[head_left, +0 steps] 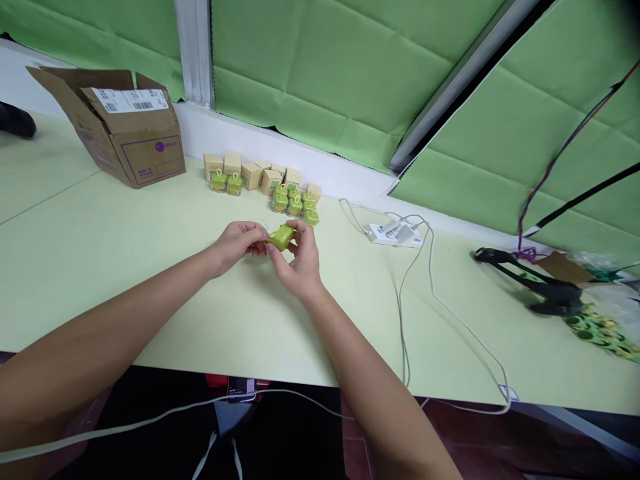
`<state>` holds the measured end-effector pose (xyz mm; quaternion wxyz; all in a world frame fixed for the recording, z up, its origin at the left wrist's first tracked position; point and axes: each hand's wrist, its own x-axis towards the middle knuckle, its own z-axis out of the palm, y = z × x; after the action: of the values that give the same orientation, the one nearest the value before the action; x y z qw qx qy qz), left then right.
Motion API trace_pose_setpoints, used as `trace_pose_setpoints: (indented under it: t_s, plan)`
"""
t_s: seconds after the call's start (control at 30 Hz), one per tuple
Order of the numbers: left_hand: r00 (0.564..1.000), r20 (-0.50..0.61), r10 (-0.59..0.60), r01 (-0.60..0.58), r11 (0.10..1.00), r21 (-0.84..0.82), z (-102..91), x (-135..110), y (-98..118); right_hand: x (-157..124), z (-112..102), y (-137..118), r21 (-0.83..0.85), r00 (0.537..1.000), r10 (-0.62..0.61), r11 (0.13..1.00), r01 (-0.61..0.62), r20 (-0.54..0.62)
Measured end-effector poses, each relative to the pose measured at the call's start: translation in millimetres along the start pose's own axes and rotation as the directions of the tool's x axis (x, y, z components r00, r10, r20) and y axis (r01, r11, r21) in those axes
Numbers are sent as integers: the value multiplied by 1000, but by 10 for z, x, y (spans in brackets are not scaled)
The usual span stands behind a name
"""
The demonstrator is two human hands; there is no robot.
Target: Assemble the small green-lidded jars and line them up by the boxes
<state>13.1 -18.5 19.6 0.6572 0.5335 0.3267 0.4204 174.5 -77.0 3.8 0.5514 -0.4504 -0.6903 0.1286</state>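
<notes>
My right hand [301, 260] grips a small green-lidded container [281, 237] between thumb and fingers, tilted above the table. My left hand [243, 243] is closed in a pinch at the container's left end. A thin pale strand shows faintly by its fingertips; what exactly they pinch is too small to make out. Beyond my hands stand several similar green-lidded clear containers [294, 205] with pale loops on top. Two more green-lidded containers [234, 184] sit farther left. Small brown cardboard boxes [251, 175] are lined up behind them.
A large open carton [145, 143] stands at the back left. White cables run from a power strip [395, 233] across the table's right part. Farther right are a black strap-like object [540, 283] and a green patterned heap [600, 330]. A phone [241, 389] lies below the table edge.
</notes>
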Motion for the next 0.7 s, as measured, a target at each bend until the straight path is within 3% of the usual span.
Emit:
trace_pose_setpoints:
  t_s: [0.23, 0.4, 0.53, 0.7]
  plan:
    - [996, -82, 35, -35, 999, 1, -10, 20, 31, 62, -33, 72, 74, 989, 113, 992, -106, -91]
    - [994, -93, 50, -50, 999, -1, -25, 25, -1, 132, -67, 199, 135, 926, 322, 944, -300, -197]
    - [995, -85, 42, -45, 998, -33, -2, 28, -1, 143, -92, 324, 23, 896, 418, 908, -419, -148]
    - [998, -41, 37, -38, 999, -20, 118, 165, 153, 133, -107, 358, -215, 928, 373, 906, -366, -8]
